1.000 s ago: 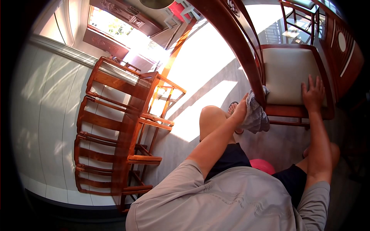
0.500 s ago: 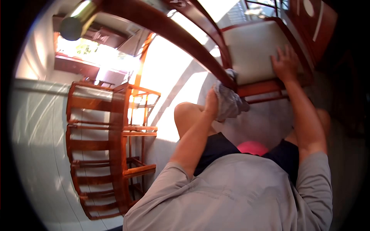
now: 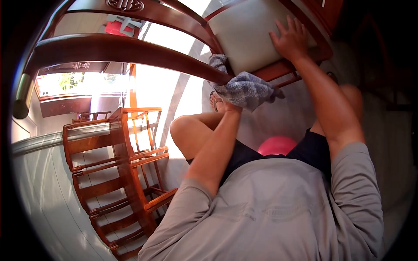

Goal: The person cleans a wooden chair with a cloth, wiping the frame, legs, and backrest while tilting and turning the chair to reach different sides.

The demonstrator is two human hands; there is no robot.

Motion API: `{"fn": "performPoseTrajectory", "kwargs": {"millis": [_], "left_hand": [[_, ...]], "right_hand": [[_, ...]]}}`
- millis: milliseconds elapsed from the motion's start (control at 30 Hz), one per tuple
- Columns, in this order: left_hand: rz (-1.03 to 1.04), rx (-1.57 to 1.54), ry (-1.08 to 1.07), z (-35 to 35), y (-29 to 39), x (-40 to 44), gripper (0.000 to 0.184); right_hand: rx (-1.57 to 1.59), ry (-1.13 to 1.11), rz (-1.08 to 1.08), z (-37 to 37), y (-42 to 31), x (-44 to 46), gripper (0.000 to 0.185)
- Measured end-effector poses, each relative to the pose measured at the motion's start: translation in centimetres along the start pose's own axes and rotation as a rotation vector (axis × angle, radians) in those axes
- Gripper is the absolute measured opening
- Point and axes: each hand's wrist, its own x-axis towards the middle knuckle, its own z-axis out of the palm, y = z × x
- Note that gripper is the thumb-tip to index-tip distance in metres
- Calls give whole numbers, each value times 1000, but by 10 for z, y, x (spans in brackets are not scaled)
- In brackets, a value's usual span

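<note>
A dark red wooden chair lies tipped in front of me, its pale padded seat (image 3: 244, 32) facing up at the top of the head view. One long curved back post (image 3: 130, 52) runs from the seat toward the left. A grey checked cloth (image 3: 248, 91) is wrapped around this post close to the seat. My left hand (image 3: 232, 105) grips the cloth from below, its fingers mostly hidden by the folds. With fingers spread, my right hand (image 3: 292, 41) lies flat on the seat near its right edge.
Several wooden chairs (image 3: 126, 148) stand in a row on the left, by a pale panelled wall (image 3: 48, 187). A pink rounded object (image 3: 277, 145) is between my legs. A red and grey item (image 3: 119, 27) is at upper left, beyond the chair back.
My view has shifted, so more of the chair back shows at the left. The cloth stays around the post in my left hand; my right hand remains on the seat.
</note>
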Motion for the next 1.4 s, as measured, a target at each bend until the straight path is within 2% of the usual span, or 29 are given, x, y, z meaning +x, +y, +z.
{"fn": "performPoseTrajectory", "kwargs": {"millis": [67, 133, 167, 233, 300, 333, 400, 433, 500, 533, 600, 633, 733, 833, 933, 1133, 1300, 1333, 1400], "left_hand": [[-273, -269, 133, 18, 30, 12, 79], [-376, -151, 130, 21, 34, 18, 77], [-339, 91, 49, 19, 31, 14, 71], [-185, 435, -47, 10, 20, 11, 76], [37, 632, -95, -3, 4, -10, 100], [99, 515, -80, -15, 3, -18, 98], [179, -125, -85, -63, 20, -33, 93], [125, -553, -96, -78, 29, -39, 91], [-129, -1450, -99, -77, 37, -41, 80], [-188, -1538, -78, -48, 12, -30, 77], [-226, -1164, 127, 20, -41, -17, 73], [-197, -696, 291, 59, -66, -16, 71], [-141, -708, 367, 41, -38, -21, 72], [-112, -1134, 250, -15, -12, -24, 67], [-121, -1346, 133, -72, 17, -33, 62], [-85, -1249, 108, -111, 48, -44, 52], [-148, -1188, 79, -108, 44, -40, 44], [-165, -1139, 80, -108, 41, -38, 43], [-119, -686, 125, -115, 39, -37, 40]], "right_hand": [[-4, 22, -16, -6, 2, -5, 53], [-7, 25, -11, -4, -1, -2, 53], [-7, 21, -14, -5, -4, -3, 53], [-16, 26, -11, -4, -5, -1, 53], [-15, 23, -2, -4, -4, -2, 53], [-9, 19, 0, -4, -4, -1, 53], [-20, 33, -9, -3, 0, 2, 53], [-30, 36, -14, -2, -1, -3, 53], [-30, 39, -13, 2, 0, -6, 53], [-25, 32, -10, 1, 0, -6, 53], [-26, 22, -4, -2, 0, -5, 53], [-30, 15, -1, -3, -2, -3, 53], [-29, 17, 0, 0, -2, -3, 53], [-6, 20, 1, 5, -3, 0, 53], [-2, 24, -2, 6, 1, 1, 54], [-19, 17, -4, 5, 1, -2, 54], [-21, 3, -1, 0, -1, 0, 54], [-29, 4, -1, 0, 0, -1, 54], [-31, -2, -2, -1, 1, -2, 54]]}}
